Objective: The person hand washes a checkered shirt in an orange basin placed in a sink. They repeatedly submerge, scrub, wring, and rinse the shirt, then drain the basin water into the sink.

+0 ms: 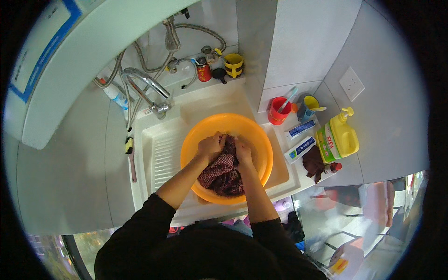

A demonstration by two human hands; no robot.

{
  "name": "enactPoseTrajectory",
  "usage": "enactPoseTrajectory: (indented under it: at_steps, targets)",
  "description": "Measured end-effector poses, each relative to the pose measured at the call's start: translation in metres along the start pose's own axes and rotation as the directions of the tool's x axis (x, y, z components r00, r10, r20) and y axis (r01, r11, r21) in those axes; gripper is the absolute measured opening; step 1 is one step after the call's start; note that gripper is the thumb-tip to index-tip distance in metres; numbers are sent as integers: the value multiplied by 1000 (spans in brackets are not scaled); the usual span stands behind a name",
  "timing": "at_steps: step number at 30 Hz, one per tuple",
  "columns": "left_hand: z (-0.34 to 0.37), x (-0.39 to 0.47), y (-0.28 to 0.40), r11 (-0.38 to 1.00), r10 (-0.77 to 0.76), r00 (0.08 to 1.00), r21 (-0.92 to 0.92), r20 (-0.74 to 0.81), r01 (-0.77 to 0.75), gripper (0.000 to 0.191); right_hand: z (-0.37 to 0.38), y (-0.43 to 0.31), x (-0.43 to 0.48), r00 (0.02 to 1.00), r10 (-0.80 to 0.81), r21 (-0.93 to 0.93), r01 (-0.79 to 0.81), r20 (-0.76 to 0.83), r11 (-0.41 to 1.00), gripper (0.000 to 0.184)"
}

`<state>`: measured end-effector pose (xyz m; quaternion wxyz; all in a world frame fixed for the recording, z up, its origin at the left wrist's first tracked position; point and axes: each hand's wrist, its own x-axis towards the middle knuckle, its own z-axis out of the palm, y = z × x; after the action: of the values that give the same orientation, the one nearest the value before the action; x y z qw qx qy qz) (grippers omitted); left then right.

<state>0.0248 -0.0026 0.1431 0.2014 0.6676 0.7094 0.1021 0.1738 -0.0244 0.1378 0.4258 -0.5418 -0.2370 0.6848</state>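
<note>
An orange plastic basin (196, 129) sits in a white laundry sink (217, 96). Inside it lies a wet, bunched dark-red checked cloth (224, 166), partly in water. My left hand (211, 146) grips the far left part of the cloth, fingers curled. Opposite it, my right hand (243, 152) is closed on the far right part. Both hands are close together over the basin, with a strip of cloth between them. My fingertips are partly hidden by the cloth and by the hands themselves.
Left of the basin is a ribbed washboard (166, 161), with a chrome faucet (150, 87) behind. A scrub brush (131, 157) lies on the left rim. The right ledge carries a red cup (279, 111), toothpaste boxes (300, 149), a brown cloth (313, 162) and a yellow pump bottle (337, 136).
</note>
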Motion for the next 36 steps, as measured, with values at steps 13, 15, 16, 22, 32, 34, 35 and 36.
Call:
enactPoseTrajectory:
  at_steps: [13, 15, 16, 22, 32, 34, 35, 36]
  targets:
    - [34, 1, -7, 977, -116, 963, -144, 243, 154, 40, -53, 50, 13, 998, -30, -313, 10, -59, 950, 72]
    - [24, -7, 21, 987, -27, 991, -153, 130, 47, 35, -53, 41, 16, 989, 44, 99, -30, -142, 995, 67]
    - [16, -17, 36, 990, -5, 993, -142, 120, 22, 34, -56, 37, 15, 999, -10, 485, -15, 50, 874, 62]
    - [-29, -110, 101, 912, 374, 925, -209, 63, -354, 29, -61, 31, 18, 905, -9, 554, -252, 425, 794, 60]
    - [-24, -14, 7, 996, 73, 997, 42, 33, -74, 28, -19, 30, 17, 968, 218, 371, -249, 126, 894, 58]
    - [-23, -13, -9, 996, 71, 992, 41, 101, -76, 36, -30, 27, 12, 998, -1, -451, -25, -58, 892, 62]
    - [-19, -18, -12, 991, 70, 993, 108, 98, -80, 42, -35, 28, 8, 981, -172, -765, 45, -88, 643, 69]
    - [-15, -23, -14, 982, 75, 990, 166, 122, -95, 50, -41, 30, 6, 941, -337, -933, 143, 25, 330, 77]
